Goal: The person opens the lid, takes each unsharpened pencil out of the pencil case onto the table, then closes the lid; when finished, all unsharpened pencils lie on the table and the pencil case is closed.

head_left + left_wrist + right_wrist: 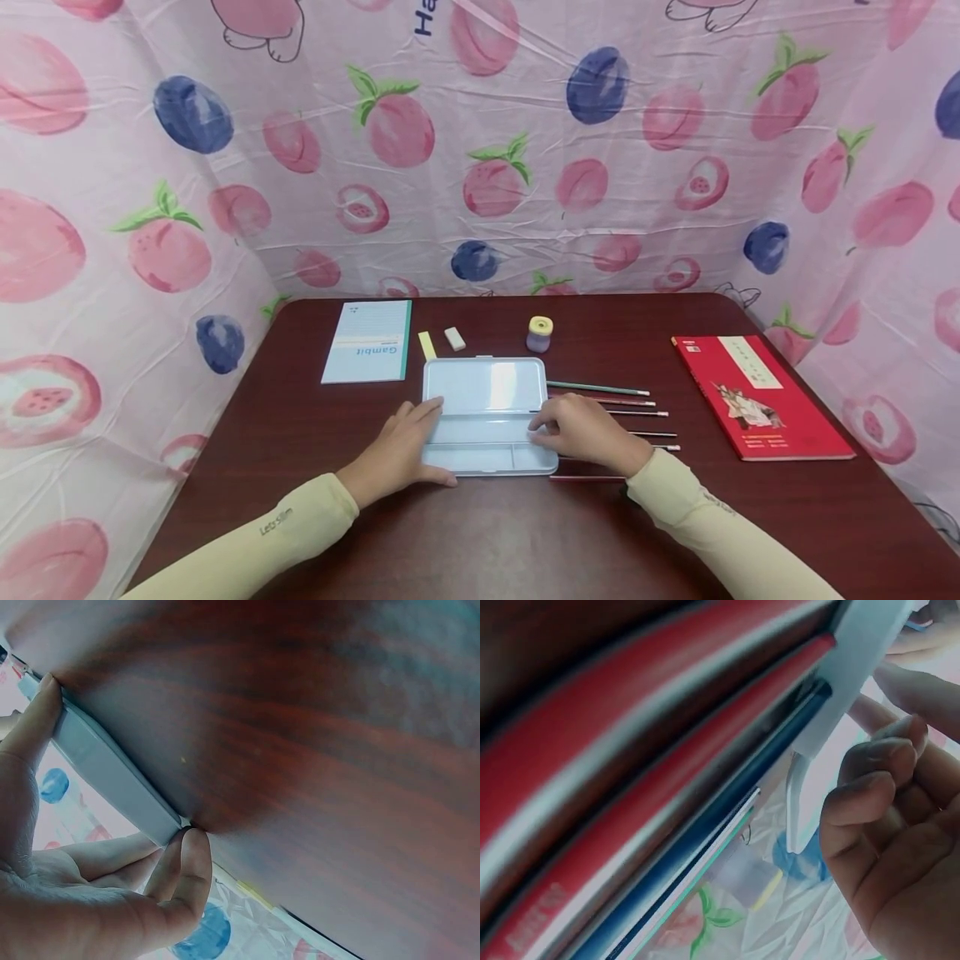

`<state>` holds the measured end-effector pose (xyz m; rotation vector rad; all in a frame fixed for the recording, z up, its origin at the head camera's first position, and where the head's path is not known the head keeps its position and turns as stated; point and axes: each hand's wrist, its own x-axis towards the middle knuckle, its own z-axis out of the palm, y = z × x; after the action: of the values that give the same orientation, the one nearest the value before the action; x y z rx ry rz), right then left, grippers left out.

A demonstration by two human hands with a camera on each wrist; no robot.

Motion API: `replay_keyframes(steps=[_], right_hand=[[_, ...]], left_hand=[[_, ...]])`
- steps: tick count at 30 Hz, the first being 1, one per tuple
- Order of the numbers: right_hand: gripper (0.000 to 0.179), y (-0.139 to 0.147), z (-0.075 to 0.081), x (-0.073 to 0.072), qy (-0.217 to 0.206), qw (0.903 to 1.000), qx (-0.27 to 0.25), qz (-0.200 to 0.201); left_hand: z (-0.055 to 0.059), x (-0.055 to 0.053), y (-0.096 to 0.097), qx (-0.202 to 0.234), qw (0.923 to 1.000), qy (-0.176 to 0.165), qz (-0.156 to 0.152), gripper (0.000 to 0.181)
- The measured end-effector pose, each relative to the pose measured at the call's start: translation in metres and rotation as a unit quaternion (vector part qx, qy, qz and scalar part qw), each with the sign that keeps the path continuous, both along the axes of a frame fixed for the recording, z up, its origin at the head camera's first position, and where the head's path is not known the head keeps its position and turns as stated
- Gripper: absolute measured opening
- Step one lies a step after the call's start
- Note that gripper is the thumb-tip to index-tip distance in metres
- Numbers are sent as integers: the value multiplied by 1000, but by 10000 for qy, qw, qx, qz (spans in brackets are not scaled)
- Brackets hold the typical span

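Observation:
A pale blue pencil case [480, 430] lies opened on the dark wooden table, its lid at the far side and a small divider in the near tray. My left hand [400, 444] grips the case's left end, thumb along the near edge and fingers at the side. In the left wrist view, fingertips and thumb meet the case wall [112, 776]. Over the case's right end is my right hand [583, 429], fingers curled inward; I cannot tell whether they pinch anything. Several pencils [600, 387] lie right of the case, some partly beneath my right hand and forearm.
Behind the case are a white eraser [454, 338], a yellow strip [427, 345] and a small yellow-topped jar [539, 334]. A white-and-blue notebook [369, 342] lies back left, a red book [765, 400] at the right. A fruit-printed curtain [495, 242] encloses the table.

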<state>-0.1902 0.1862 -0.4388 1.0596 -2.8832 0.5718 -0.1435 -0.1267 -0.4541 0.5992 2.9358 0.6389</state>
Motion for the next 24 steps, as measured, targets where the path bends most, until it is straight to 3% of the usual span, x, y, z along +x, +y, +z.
replay_keyframes(steps=[7, 24], right_hand=[[11, -4, 1, -4, -89, 10000, 20, -11], [12, -8, 0, -16, -780, 9969, -86, 63]], left_hand=[[1, 0, 0, 52, 10000, 28, -6, 112], [0, 0, 0, 79, 10000, 34, -28, 112]])
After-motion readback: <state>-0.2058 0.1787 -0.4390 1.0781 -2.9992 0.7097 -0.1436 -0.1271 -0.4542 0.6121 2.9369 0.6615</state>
